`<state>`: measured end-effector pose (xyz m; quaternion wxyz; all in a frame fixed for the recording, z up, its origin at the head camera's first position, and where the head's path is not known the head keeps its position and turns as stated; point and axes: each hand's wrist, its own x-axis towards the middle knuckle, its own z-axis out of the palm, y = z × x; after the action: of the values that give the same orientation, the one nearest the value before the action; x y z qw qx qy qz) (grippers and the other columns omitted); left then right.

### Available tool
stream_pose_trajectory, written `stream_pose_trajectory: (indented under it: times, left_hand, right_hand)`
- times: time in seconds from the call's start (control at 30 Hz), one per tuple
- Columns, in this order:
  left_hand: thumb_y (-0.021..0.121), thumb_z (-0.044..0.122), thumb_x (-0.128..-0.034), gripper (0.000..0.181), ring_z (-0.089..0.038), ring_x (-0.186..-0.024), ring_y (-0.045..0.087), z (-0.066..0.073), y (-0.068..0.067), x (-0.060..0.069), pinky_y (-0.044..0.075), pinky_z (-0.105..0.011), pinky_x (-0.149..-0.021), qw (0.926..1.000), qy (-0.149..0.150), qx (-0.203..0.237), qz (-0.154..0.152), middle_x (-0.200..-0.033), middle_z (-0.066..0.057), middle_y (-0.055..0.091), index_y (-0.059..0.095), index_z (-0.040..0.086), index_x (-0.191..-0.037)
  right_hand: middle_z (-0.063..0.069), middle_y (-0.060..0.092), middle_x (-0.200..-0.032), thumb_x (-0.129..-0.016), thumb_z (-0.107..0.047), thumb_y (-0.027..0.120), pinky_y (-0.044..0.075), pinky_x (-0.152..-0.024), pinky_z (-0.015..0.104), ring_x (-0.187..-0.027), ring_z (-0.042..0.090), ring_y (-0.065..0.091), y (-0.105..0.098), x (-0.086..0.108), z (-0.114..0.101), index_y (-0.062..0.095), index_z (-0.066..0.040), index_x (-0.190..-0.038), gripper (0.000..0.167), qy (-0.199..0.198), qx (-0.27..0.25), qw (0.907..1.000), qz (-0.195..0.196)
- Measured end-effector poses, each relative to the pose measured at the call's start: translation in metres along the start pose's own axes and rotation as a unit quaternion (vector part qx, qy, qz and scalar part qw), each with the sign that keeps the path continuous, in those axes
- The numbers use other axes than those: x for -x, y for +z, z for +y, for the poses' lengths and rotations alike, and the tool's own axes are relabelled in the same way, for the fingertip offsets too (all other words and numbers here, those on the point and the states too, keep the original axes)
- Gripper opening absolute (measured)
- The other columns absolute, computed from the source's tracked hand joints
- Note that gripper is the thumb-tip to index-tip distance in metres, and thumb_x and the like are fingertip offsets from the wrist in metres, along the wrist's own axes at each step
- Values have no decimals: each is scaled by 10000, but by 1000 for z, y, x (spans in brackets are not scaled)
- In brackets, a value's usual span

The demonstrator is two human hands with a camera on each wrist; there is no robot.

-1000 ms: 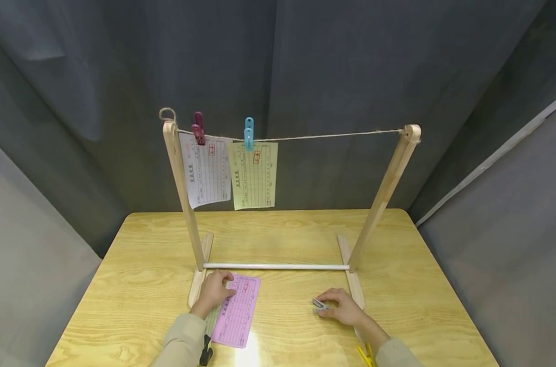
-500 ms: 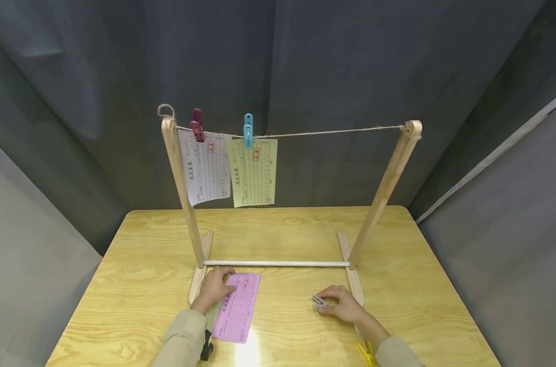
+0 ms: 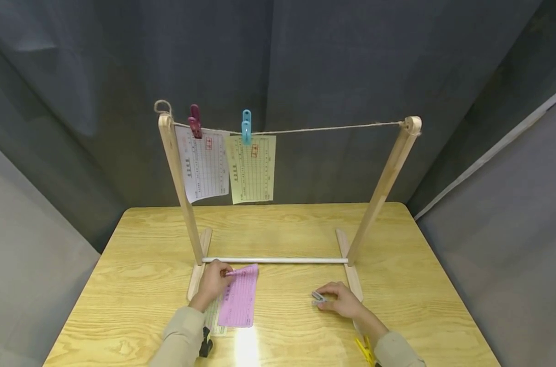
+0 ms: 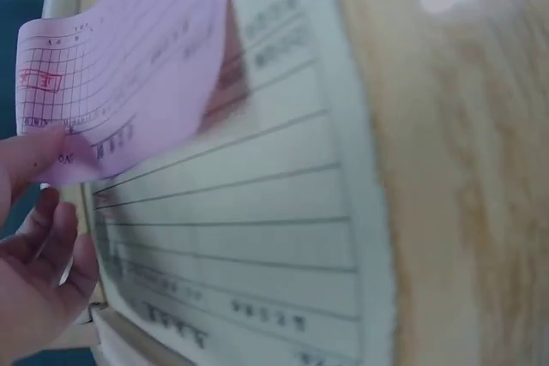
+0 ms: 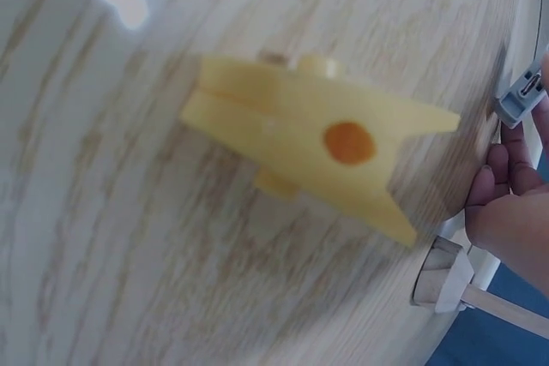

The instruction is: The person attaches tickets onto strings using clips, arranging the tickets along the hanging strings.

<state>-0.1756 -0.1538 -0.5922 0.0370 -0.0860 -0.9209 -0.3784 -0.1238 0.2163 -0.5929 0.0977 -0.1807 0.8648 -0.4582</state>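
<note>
My left hand (image 3: 213, 279) pinches the upper left corner of a pink form slip (image 3: 238, 302) between thumb and fingers. In the left wrist view the slip (image 4: 146, 66) curves up off a pale green slip (image 4: 249, 220), which lies on the table. A small grey clothespin (image 3: 319, 297) is pinched between the thumb and fingers of my right hand (image 3: 343, 299), low over the table on the right. Beside my right forearm lies a yellow clothespin (image 5: 283, 126). Close to my left sleeve is a black clip (image 3: 206, 342), partly hidden.
A wooden stand with two posts (image 3: 381, 193) and a white rod (image 3: 278, 260) carries a string (image 3: 324, 128). On it hang a white slip (image 3: 205, 168) under a maroon clothespin (image 3: 195, 122) and a yellow slip (image 3: 254, 173) under a blue clothespin (image 3: 246, 127).
My left hand has lifted the pink slip's top corner and shifted it slightly up and away, uncovering more of the green slip. The right hand stays nearly still with the grey clothespin.
</note>
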Motion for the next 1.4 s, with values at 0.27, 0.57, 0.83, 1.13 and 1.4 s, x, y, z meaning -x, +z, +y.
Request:
stream_pose_trajectory:
  times: [0.27,0.57,0.83,1.13,1.4]
  left_hand:
    - [712,-34,-729,124,-107,-593,483,11,-14,-4,429,-215,-509,9926,-169,1128,-417,-668,-5,543,633,26,-802]
    - [704,-54,-719,344,-114,-572,431,27,-25,-2,369,-203,-503,9907,-167,1305,-350,-630,11,503,604,-2,-1044]
    - [705,-59,-717,567,-98,-534,422,38,-33,0,366,-196,-488,9895,-22,1393,-380,-616,22,512,486,-15,-1239]
    - [711,-63,-712,451,-120,-593,478,59,-42,2,426,-210,-549,9875,122,1534,-352,-661,22,562,539,-55,-1129]
    - [696,-60,-734,191,-137,-654,497,79,-52,3,446,-232,-595,9855,387,1621,-302,-710,-1,550,602,-1,-889]
  right_hand:
    - [98,614,-939,-826,-111,659,443,-741,315,-864,225,543,-7,-2,-2,609,47,-1044,273,604,-451,9971,-31]
    - [176,558,-1006,-894,-97,569,477,-695,237,-874,170,532,-16,-2,-18,442,159,-1172,399,895,-1755,9802,-209]
    - [278,557,-1078,-925,-132,529,478,-782,260,-993,349,564,-18,-5,-30,380,171,-1211,443,650,-2344,9695,-302]
    - [221,585,-1075,-926,-205,533,472,-812,278,-1001,295,571,-23,-13,-54,440,102,-1197,420,591,-2334,9703,-227]
    - [227,605,-981,-909,-104,550,498,-754,258,-872,122,622,-34,-17,-75,439,175,-1137,378,-30,-2579,9661,71]
